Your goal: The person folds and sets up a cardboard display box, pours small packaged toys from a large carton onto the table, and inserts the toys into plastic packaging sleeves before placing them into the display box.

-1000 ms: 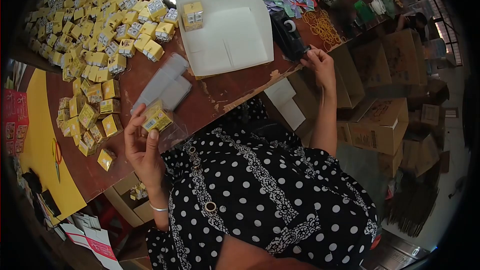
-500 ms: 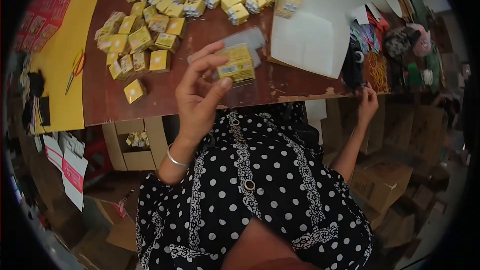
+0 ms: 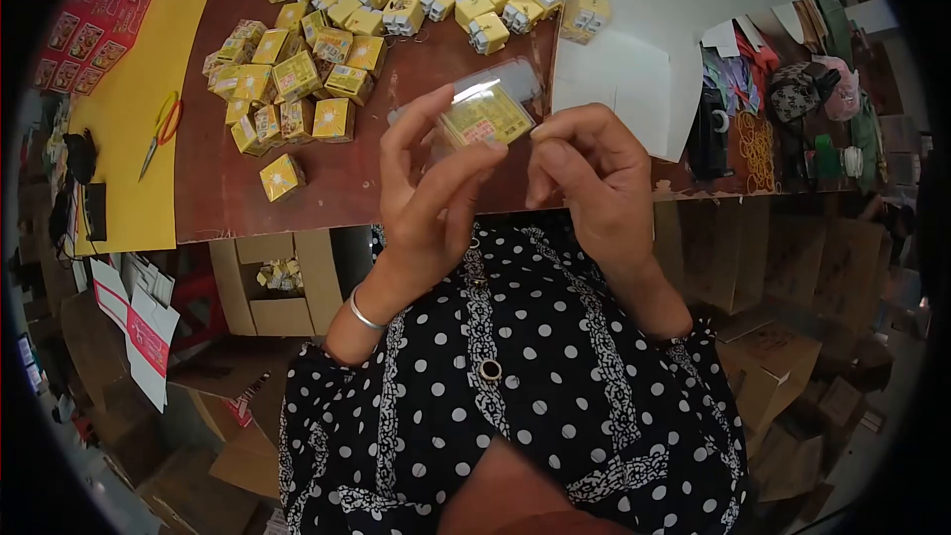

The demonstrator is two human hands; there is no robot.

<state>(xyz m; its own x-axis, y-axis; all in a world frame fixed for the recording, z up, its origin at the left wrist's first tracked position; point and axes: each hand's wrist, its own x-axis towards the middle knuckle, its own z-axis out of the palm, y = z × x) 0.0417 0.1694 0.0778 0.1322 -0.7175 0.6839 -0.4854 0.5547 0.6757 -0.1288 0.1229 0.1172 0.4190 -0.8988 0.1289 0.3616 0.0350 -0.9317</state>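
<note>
A small yellow printed box (image 3: 485, 123) is held up over the table's front part. The thumb and fingers of my left hand (image 3: 421, 193) are closed around its left and lower sides. Its shiny upper face reflects the light. Close by the box's right corner is my right hand (image 3: 604, 183), its thumb and forefinger pinched together; whatever is between them is too small to make out. Behind the box lies a clear plastic piece (image 3: 520, 76), partly covered by it. One yellow box (image 3: 282, 177) sits alone left of my left hand.
Yellow boxes (image 3: 295, 75) are piled at the left, with many yellow-and-grey blocks (image 3: 436, 2) behind. A white open carton (image 3: 619, 79) holds one yellow box. Scissors (image 3: 158, 134) lie on yellow card (image 3: 124, 208). A black tape dispenser (image 3: 707, 134) stands at the right.
My right hand has come from the black dispenser at the right edge to the held box. My left hand has turned the box so another face shows.
</note>
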